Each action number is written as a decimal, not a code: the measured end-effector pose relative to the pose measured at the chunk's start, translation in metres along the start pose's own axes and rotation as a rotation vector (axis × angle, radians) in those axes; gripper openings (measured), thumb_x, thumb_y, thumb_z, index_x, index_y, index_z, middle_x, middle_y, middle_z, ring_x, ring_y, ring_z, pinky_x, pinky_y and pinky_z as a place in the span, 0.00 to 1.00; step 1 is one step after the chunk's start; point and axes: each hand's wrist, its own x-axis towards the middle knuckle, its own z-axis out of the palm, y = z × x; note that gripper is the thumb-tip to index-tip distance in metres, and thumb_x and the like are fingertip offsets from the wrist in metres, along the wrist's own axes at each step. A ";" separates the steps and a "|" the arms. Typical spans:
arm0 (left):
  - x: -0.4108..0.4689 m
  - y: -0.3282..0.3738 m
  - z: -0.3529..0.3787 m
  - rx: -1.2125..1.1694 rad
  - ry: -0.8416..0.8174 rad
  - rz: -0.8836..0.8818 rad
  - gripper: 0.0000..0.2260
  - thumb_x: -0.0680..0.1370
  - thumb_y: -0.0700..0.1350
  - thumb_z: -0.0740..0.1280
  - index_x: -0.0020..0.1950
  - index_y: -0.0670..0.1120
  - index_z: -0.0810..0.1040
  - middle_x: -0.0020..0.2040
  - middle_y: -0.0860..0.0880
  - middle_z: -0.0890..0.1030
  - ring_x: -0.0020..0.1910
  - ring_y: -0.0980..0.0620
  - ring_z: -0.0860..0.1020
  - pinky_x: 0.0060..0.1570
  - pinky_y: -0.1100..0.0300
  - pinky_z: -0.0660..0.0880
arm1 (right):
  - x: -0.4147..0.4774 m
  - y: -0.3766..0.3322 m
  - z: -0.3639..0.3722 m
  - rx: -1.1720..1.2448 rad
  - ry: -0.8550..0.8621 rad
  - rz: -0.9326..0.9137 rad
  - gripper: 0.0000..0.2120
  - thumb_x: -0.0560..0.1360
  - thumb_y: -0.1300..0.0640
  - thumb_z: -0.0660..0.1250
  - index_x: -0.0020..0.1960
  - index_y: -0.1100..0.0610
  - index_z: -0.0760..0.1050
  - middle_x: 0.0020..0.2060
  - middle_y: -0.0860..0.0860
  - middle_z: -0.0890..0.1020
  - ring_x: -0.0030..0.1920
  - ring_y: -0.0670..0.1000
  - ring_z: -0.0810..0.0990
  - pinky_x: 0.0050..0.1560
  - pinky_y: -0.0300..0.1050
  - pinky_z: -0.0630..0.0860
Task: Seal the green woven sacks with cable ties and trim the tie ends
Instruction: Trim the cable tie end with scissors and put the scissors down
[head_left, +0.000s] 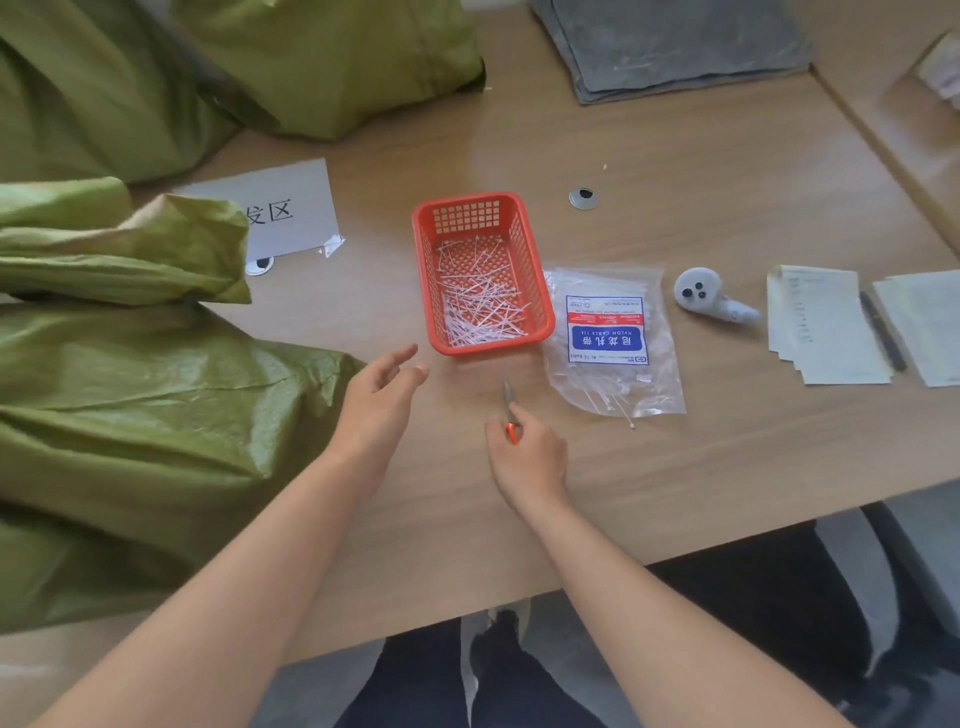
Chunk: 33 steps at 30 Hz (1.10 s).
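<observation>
Green woven sacks fill the left side of the table: a large one (140, 415) nearest me, another (114, 249) behind it, and more (322, 62) at the back. My left hand (379, 400) hovers open just right of the near sack, holding nothing. My right hand (527, 462) grips small scissors with an orange handle (510, 410), blades pointing away from me. An orange basket (535, 291) holds several cut white tie ends. A clear bag of cable ties (613, 338) lies to its right.
A white controller (706, 299) and paper sheets (826, 327) with a pen (883, 332) lie at the right. A printed sign (280, 213) sits by the sacks. Grey fabric (675, 47) lies at the back. The table's front edge (675, 540) runs near my legs.
</observation>
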 end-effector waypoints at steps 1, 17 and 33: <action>-0.006 0.004 -0.005 -0.020 0.006 0.018 0.18 0.82 0.45 0.66 0.72 0.51 0.77 0.57 0.53 0.80 0.54 0.61 0.78 0.66 0.55 0.73 | -0.004 -0.012 -0.002 0.027 -0.016 -0.007 0.20 0.80 0.48 0.64 0.66 0.57 0.81 0.59 0.56 0.86 0.63 0.57 0.81 0.64 0.48 0.73; -0.109 0.062 -0.156 -0.208 0.237 0.272 0.19 0.83 0.48 0.63 0.75 0.50 0.74 0.72 0.48 0.76 0.75 0.45 0.70 0.76 0.47 0.65 | -0.122 -0.174 0.020 0.176 -0.112 -0.492 0.23 0.85 0.47 0.57 0.73 0.58 0.75 0.71 0.51 0.78 0.73 0.50 0.74 0.73 0.45 0.66; -0.085 0.067 -0.364 0.206 0.379 0.281 0.22 0.70 0.57 0.67 0.64 0.56 0.75 0.65 0.47 0.72 0.55 0.42 0.82 0.63 0.44 0.78 | -0.203 -0.286 0.168 -0.049 -0.318 -0.474 0.40 0.74 0.44 0.72 0.82 0.48 0.61 0.76 0.49 0.72 0.76 0.53 0.70 0.75 0.54 0.70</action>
